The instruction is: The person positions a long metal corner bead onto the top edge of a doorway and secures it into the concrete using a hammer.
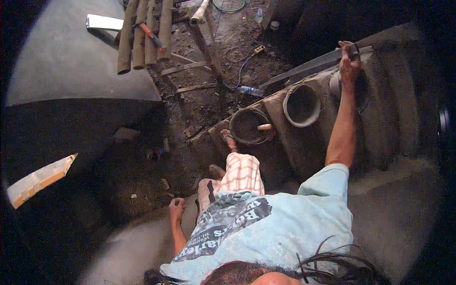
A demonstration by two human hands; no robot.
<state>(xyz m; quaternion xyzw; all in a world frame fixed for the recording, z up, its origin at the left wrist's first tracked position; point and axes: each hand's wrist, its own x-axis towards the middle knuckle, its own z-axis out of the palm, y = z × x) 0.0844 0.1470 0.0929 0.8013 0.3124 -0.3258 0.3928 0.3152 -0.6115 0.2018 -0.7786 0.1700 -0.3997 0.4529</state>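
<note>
My right hand (pixel 350 66) is stretched far out to the right, over the end of a long straight board (pixel 304 67) lying along the stepped edge. Its fingers curl round a dark thing that I cannot make out. Below it, a round container (pixel 335 85) is partly hidden by my forearm. Beside that stand two round buckets, one (pixel 286 111) nearer the hand and one (pixel 232 130) farther left. A pale-handled tool (pixel 264 127) rests in the left bucket. My left hand (pixel 177 207) hangs low by my left thigh, fingers loosely curled with nothing visible in them.
Bare steps (pixel 380 109) run down the right side. At the upper left, several poles (pixel 138 40) carry an orange-handled tool (pixel 152 36). A wooden frame (pixel 202 47), a plastic bottle (pixel 250 90) and a power strip with a cable (pixel 259 49) are on the rubble-strewn ground.
</note>
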